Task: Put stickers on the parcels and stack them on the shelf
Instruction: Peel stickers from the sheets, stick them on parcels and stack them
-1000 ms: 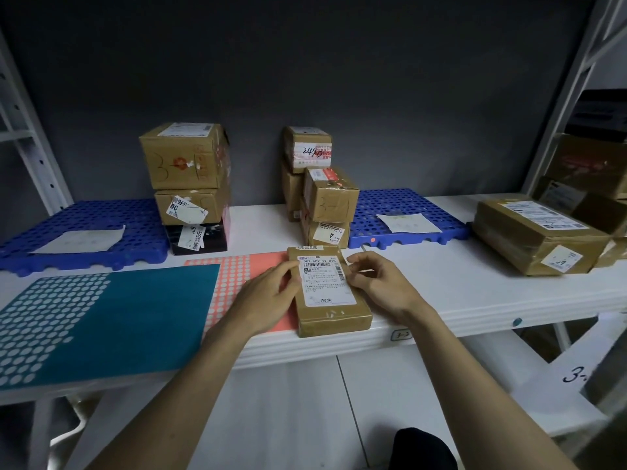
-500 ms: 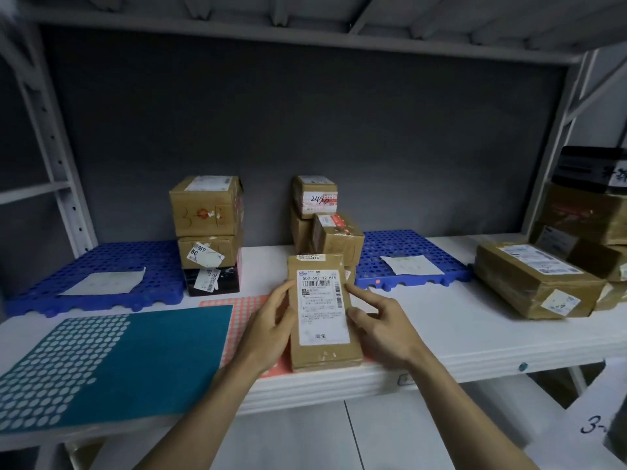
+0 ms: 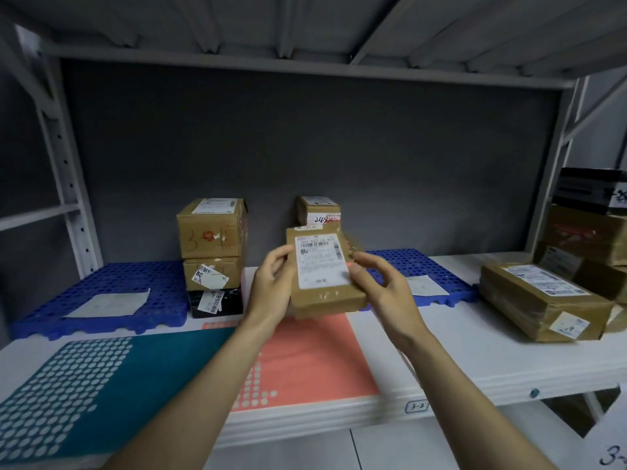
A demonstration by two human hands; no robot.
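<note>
Flat taped parcel [image 3: 322, 269] lifted clear of shelf [image 3: 475, 364], gripped between left hand [image 3: 271, 286] and right hand [image 3: 380, 286] at long edges. Apparently light, stiff; slick tape favours edge grip.

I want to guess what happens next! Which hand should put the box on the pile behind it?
Probably the right hand. It grips the parcel on the side nearer the middle stack, which stands just behind. The left hand holds the other edge and could let go.
</note>
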